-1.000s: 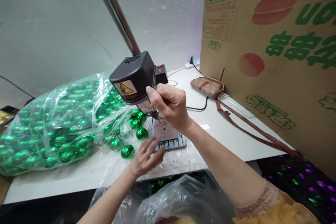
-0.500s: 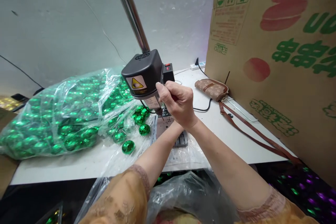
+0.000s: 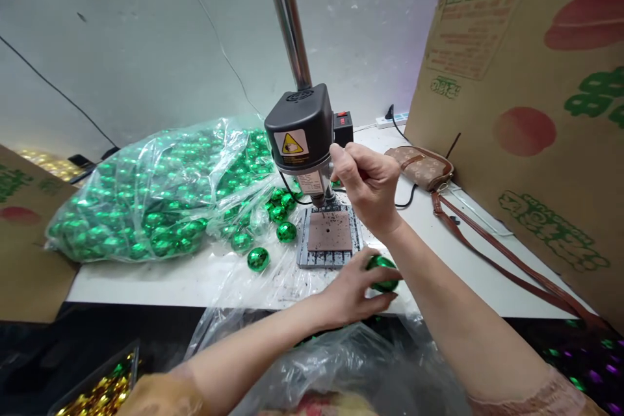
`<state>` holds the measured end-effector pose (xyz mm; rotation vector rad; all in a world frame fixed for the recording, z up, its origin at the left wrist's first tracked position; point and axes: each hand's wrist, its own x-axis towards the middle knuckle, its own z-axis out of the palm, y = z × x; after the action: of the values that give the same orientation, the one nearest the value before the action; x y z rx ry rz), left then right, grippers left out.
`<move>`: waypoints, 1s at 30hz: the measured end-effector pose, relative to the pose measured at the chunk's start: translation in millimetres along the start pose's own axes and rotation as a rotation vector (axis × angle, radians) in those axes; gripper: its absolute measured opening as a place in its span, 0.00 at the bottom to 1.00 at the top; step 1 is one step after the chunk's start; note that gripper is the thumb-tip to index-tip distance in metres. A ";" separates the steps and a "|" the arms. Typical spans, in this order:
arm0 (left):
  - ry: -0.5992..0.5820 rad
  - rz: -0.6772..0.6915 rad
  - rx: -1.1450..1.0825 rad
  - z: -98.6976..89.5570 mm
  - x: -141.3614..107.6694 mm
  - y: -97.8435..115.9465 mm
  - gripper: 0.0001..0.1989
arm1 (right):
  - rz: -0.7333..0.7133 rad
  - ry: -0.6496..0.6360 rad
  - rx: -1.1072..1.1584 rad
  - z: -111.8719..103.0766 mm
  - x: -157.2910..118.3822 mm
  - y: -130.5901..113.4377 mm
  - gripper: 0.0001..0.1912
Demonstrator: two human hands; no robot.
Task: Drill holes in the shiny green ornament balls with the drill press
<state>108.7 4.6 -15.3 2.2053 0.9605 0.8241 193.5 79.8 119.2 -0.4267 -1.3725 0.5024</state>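
A small black drill press (image 3: pixel 298 133) with a yellow warning label stands on the table. My right hand (image 3: pixel 368 185) is closed in a fist at its right side, around the feed handle, which the fingers almost wholly cover. Low and to the right of the drill's base, my left hand (image 3: pixel 358 289) grips a shiny green mirrored ball (image 3: pixel 383 273) between thumb and fingers; my right forearm passes close beside it. Under the drill chuck lies a brown square pad (image 3: pixel 330 231) with a hole, on the slotted metal base (image 3: pixel 312 260). No ball sits on that pad.
A clear bag of green balls (image 3: pixel 146 188) lies at left, with loose green balls (image 3: pixel 258 259) near its mouth. A strapped brown purse (image 3: pixel 422 166) and a large carton (image 3: pixel 517 143) are at right. Gold pieces (image 3: pixel 104 390) sit in a bin lower left.
My left hand has come from behind my right wrist, down and towards me, and now shows a green ball. My right hand stays beside the drill press. The view has shifted left.
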 end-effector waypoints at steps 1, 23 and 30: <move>0.089 -0.062 -0.119 -7.5 -15.1 -1.1 0.14 | 0.000 0.005 0.002 0.2 -0.3 -0.5 0.23; 0.651 -0.533 -1.263 -70.6 -40.1 -69.3 0.21 | -0.063 0.155 -0.066 8.6 -4.4 2.2 0.22; 0.628 -0.436 -0.937 -73.0 -29.4 -84.0 0.27 | -0.094 0.163 -0.065 8.9 -4.2 4.8 0.21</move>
<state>4.7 48.6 -37.7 0.9091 0.9818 1.4066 183.8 81.4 114.4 -0.4438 -1.2476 0.3391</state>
